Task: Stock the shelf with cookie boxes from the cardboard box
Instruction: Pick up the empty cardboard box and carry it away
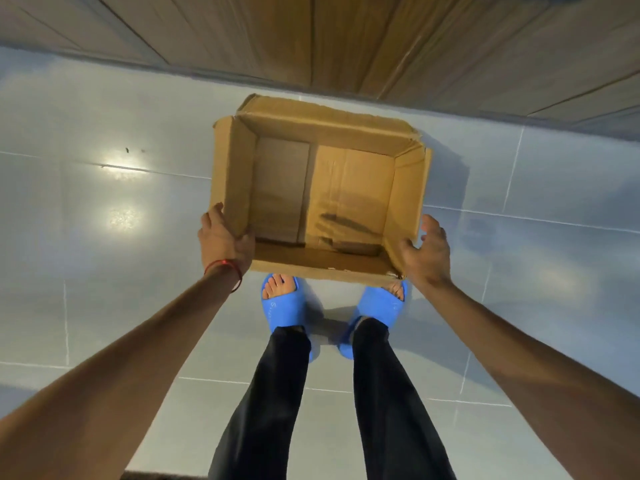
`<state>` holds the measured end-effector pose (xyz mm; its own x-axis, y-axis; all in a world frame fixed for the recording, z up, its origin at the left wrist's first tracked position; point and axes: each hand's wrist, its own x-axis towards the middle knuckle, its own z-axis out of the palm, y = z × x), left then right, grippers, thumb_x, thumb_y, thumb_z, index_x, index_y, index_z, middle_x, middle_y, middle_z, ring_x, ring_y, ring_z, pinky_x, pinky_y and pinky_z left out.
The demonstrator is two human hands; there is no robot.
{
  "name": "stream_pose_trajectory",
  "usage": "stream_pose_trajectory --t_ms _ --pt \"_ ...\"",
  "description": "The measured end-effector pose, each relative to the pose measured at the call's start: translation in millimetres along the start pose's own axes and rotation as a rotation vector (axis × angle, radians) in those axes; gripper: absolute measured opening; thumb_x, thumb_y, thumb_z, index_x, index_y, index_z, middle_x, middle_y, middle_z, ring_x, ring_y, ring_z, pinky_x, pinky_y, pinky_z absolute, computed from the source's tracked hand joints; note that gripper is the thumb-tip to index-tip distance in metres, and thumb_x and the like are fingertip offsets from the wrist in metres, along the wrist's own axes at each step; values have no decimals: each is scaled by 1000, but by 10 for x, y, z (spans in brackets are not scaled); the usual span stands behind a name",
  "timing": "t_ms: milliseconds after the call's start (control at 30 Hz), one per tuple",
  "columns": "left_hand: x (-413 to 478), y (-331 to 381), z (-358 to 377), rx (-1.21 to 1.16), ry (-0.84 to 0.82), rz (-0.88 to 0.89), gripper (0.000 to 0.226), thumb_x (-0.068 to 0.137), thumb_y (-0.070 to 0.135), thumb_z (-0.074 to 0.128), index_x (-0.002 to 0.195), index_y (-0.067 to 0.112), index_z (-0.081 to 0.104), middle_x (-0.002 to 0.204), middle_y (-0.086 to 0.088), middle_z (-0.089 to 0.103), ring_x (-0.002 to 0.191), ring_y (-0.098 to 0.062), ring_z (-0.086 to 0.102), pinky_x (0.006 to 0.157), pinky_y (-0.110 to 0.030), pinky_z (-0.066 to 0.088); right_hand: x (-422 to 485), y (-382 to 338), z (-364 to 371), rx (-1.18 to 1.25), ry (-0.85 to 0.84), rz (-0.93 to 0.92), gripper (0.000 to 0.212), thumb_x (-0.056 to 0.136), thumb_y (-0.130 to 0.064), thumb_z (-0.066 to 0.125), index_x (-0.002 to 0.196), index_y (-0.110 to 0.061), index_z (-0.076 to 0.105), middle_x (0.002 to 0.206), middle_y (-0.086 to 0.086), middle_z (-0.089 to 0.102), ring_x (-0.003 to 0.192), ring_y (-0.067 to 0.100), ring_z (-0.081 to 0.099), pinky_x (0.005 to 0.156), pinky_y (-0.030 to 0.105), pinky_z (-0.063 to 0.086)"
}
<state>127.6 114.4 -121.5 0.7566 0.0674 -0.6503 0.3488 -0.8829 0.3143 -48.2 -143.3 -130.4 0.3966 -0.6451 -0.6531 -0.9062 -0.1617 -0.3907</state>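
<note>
A brown cardboard box (408,202) with its top flaps open is in front of me above the tiled floor, near my feet. Nothing lies inside it; only its bare bottom shows. My left hand (225,240) grips the box's near left corner, thumb over the left wall. My right hand (424,252) is at the near right corner, fingers spread, its palm against or just off the outer wall. No cookie boxes and no shelf are in view.
Glossy pale grey floor tiles (104,209) spread all around. A wooden panelled surface (346,39) runs along the far side behind the box. My feet in blue slippers (282,306) stand just under the box's near edge.
</note>
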Motion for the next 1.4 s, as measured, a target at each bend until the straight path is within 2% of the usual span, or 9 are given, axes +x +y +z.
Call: stream_pose_trajectory --t_ms 233,367,500,767,867,1100,1233,1300,1400 --pt "769 -152 314 11 -18 41 61 90 11 58 146 13 32 143 -12 44 126 -35 48 108 -44 43 534 235 642 1 148 65 79 96 -11 56 160 -23 11 154 11 36 122 40 58 99 51 51" --pt "842 -117 441 63 15 39 49 95 10 47 142 12 31 130 -20 56 114 -44 54 101 -55 47 595 362 771 -25 261 47 69 98 -6 44 158 -27 17 145 10 51 115 41 59 93 50 50" --pt "621 -103 376 137 -31 98 48 95 7 45 141 12 32 123 -21 59 108 -46 56 96 -56 49 437 398 645 15 299 68 63 99 -9 43 155 -28 25 138 11 60 115 39 61 96 52 53" --pt "-436 271 -360 263 -124 135 44 98 5 42 141 11 32 121 -21 59 107 -45 57 96 -55 50 -823 232 -361 53 227 128 46 106 -11 37 151 -20 35 134 15 60 118 42 59 99 54 49" --pt "-911 411 -728 296 -176 201 43 97 5 42 139 11 33 115 -19 59 99 -43 57 91 -56 51 -1369 192 -728 67 234 166 47 106 -18 43 152 -22 33 132 14 61 115 43 62 100 58 50" --pt "-1803 801 -1402 304 -177 370 43 97 3 38 139 15 39 98 -11 57 85 -34 54 88 -51 51 -2438 145 -1376 205 365 227 46 103 -11 49 147 -20 40 117 14 67 100 41 65 90 51 55" --pt "-2212 1011 -1647 341 -170 522 40 92 5 45 131 11 46 98 -20 63 81 -33 51 77 -43 46 -2988 243 -1621 241 445 304 49 100 -7 52 146 -21 43 114 14 70 97 41 67 83 41 53" --pt "-2446 1174 -1747 358 -169 568 41 91 6 49 132 11 47 100 -19 64 83 -31 49 80 -43 44 -3280 294 -1752 290 473 376 55 97 -1 49 147 -24 43 111 13 70 97 40 67 81 40 52" --pt "-2769 1420 -1821 437 -167 618 42 89 3 48 131 12 48 103 -24 64 95 -43 56 78 -43 42 -3697 370 -1928 357 525 468 61 96 2 47 148 -28 42 120 12 68 105 40 64 88 45 53"
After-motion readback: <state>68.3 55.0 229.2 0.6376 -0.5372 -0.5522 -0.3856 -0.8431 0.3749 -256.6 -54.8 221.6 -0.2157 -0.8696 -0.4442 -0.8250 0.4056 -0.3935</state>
